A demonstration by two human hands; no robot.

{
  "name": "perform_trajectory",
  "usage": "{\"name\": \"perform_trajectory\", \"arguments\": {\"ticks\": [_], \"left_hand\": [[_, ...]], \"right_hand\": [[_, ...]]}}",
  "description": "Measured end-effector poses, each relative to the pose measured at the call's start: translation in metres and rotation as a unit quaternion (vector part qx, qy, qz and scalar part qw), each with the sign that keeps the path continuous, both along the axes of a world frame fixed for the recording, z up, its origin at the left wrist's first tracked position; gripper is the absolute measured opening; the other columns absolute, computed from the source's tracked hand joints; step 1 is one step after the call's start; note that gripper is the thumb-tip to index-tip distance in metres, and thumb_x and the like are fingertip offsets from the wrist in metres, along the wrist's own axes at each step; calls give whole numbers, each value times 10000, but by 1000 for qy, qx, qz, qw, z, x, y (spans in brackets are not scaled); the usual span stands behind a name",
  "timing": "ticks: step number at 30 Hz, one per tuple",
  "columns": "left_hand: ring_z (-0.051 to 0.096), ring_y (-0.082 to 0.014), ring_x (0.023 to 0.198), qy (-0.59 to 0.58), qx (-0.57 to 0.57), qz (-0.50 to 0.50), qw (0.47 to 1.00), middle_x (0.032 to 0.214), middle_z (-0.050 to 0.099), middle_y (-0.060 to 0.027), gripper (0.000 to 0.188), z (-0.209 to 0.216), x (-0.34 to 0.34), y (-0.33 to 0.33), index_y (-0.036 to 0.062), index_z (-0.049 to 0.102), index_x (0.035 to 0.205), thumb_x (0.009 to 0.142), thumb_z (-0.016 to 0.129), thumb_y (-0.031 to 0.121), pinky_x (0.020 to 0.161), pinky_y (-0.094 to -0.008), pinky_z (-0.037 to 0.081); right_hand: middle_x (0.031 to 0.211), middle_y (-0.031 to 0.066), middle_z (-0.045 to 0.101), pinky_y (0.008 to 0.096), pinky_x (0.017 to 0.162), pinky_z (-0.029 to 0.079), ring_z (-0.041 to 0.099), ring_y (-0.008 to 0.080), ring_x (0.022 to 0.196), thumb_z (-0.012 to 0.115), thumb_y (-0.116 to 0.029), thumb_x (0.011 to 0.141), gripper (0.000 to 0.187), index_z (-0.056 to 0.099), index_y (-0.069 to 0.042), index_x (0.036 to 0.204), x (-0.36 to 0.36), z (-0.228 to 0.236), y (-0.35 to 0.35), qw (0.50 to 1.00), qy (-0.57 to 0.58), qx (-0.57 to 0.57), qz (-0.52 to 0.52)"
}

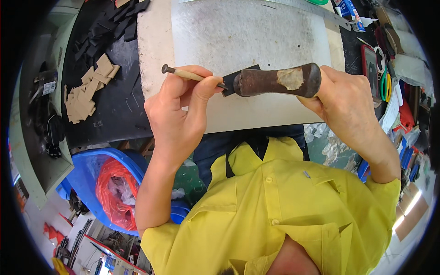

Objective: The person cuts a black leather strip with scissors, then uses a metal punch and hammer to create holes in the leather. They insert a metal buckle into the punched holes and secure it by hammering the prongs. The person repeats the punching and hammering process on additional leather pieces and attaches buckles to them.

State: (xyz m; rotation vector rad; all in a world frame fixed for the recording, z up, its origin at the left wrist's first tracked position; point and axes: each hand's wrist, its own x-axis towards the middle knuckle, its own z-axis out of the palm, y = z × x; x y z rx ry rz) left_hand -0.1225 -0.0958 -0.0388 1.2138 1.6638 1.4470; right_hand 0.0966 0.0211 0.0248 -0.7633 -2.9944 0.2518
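Between the thumb and fingers of my left hand [176, 107] is a slim hole punch [185, 74], with a dark flared striking end and a pale wrapped grip. It tilts, its dark tip at the left end of a small black strip [240, 75]. My right hand [346, 101] is closed round a mallet [275, 82] with a dark brown head and a pale worn patch. The mallet's head hangs over the strip and covers part of it. Its handle is mostly hidden by the head and my fingers. Beneath lies a pale work board [256, 114].
Tan flat pieces [89, 91] and black strips [103, 27] lie in heaps on the dark tabletop at left. A metal ruler [316, 13] crosses the far side. Scissors [385, 87] lie at right. Below the table's left edge stands a blue bin [85, 174] with a red bag.
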Motion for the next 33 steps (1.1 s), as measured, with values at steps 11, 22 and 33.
{"name": "perform_trajectory", "arguments": {"ticks": [11, 22, 33], "left_hand": [[674, -109, 724, 113, 4, -9, 994, 853, 680, -71, 62, -1, 5, -5, -50, 596, 916, 903, 634, -2, 667, -235, 560], [578, -249, 516, 378, 131, 26, 916, 703, 598, -82, 176, -8, 20, -5, 21, 550, 835, 816, 724, 42, 437, -319, 434], [597, -277, 530, 412, 102, -31, 905, 695, 624, -99, 160, 0, 17, -5, 16, 541, 823, 852, 693, 59, 458, -337, 449]], "right_hand": [[621, 53, 515, 382, 437, 402, 573, 274, 545, 733, -161, 747, 302, 480, -122, 906, 2, -1, 2, 999, 19, -2, 27], [641, 89, 581, 384, 490, 453, 598, 316, 592, 735, -238, 801, 271, 519, -110, 903, 9, 4, 15, 994, 100, 42, -4], [634, 143, 612, 397, 530, 483, 627, 340, 604, 691, -212, 828, 203, 543, -81, 875, -7, 47, 11, 992, 120, 23, -33]]}}
